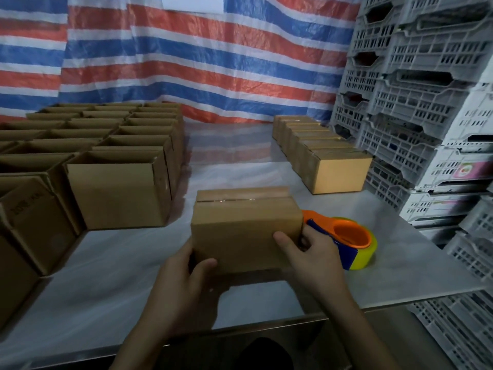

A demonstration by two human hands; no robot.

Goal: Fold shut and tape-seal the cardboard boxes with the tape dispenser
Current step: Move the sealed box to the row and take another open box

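a red, white and blue striped tarp hangs well behind the held box. to the right of the held box rises a wall of stacked grey plastic crates. a pale table with a metal front edge lies under it. left of the held box stands a tight block of open boxes, flaps up. beyond it to the right, against the crates, runs a row of sealed boxes. the held box is folded shut, with a shiny tape strip along its top seam; whether it rests on the table or is just lifted i cannot tell. just beside its right end, on the table, lies the orange and blue tape dispenser, in nobody's grip. the left hand grips the box's near left corner, thumb across the front face; the right hand clasps the right end, thumb on the front, fingers curled round the side. taping of this box looks done, and the step in hand seems to be moving it off. the next move likely calls for setting it at the near end of the sealed row, square to its neighbours, then fetching an open box from the left.
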